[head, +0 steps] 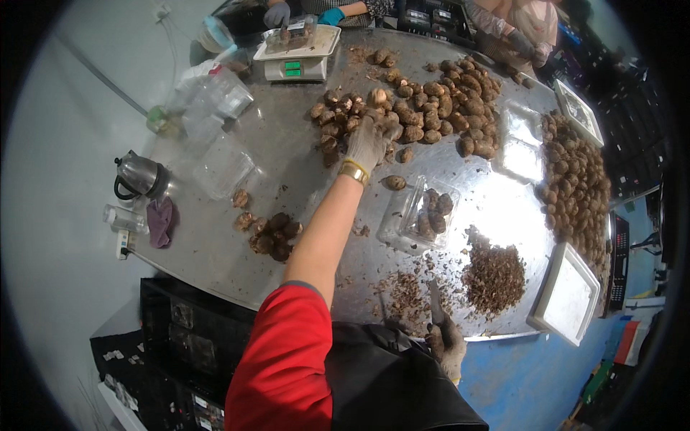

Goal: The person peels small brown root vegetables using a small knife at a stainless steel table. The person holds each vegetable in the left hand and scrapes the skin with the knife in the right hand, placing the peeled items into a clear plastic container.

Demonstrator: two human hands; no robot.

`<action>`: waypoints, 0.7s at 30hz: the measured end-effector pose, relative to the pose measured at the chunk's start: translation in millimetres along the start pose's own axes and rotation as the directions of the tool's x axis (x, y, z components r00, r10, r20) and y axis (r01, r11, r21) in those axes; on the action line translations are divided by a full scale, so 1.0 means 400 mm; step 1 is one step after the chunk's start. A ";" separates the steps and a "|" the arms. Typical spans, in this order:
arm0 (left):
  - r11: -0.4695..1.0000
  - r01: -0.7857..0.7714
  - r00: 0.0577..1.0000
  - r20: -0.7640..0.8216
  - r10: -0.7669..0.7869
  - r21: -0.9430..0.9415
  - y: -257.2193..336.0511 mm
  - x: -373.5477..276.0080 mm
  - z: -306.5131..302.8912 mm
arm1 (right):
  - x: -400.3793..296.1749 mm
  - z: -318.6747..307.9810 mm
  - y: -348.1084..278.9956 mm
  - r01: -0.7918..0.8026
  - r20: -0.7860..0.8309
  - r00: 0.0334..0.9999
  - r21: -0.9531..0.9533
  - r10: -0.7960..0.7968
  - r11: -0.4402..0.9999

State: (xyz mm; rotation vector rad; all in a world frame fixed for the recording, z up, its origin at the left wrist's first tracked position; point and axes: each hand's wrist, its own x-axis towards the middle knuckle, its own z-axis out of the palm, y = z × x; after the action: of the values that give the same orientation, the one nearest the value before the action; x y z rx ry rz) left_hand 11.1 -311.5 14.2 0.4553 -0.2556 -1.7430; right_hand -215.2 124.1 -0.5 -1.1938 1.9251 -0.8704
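Note:
My left hand (pixel 372 139), in a soiled knit glove, reaches over the pile of small brown taro-like tubers (pixel 431 105) at the table's far side. A pale-ended tuber (pixel 377 96) lies just beyond its fingertips; whether the fingers grip anything is unclear. My right hand (pixel 446 345), gloved too, holds a knife (pixel 435 303) at the near edge, blade pointing away from me. Between the hands, a clear plastic clamshell box (pixel 412 237) contains several tubers (pixel 433 213), with a single tuber (pixel 395 182) beside it. Brown peelings (pixel 495 275) are heaped near the knife.
A digital scale (pixel 295 69) carries a packed box at the far left. Clear boxes (pixel 221 167), a steel kettle (pixel 137 172) and a purple cloth (pixel 160 222) line the left side. More tubers (pixel 574 188) and a white tray (pixel 568 293) are right. Co-workers' gloved hands (pixel 331 16) show across the table.

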 end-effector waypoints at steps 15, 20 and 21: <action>0.147 -0.097 0.632 -0.053 0.773 0.984 0.302 -0.762 -0.535 | 0.089 0.141 0.076 0.145 0.200 0.977 -0.354 -0.077 0.924; -0.370 0.407 0.657 0.014 0.754 0.835 0.441 -0.640 -0.532 | 0.090 0.158 0.140 0.167 0.063 0.986 -0.278 -0.156 0.946; -0.426 0.363 0.669 0.086 0.738 0.829 0.466 -0.602 -0.598 | 0.088 0.161 0.124 0.189 0.051 0.982 -0.367 -0.183 0.911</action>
State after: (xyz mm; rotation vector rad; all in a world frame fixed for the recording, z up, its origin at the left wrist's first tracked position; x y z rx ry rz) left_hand 320.4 -100.8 -84.7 2.1539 -1.3202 -0.0489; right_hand -195.7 97.5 -83.0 -1.6227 2.0455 -0.6005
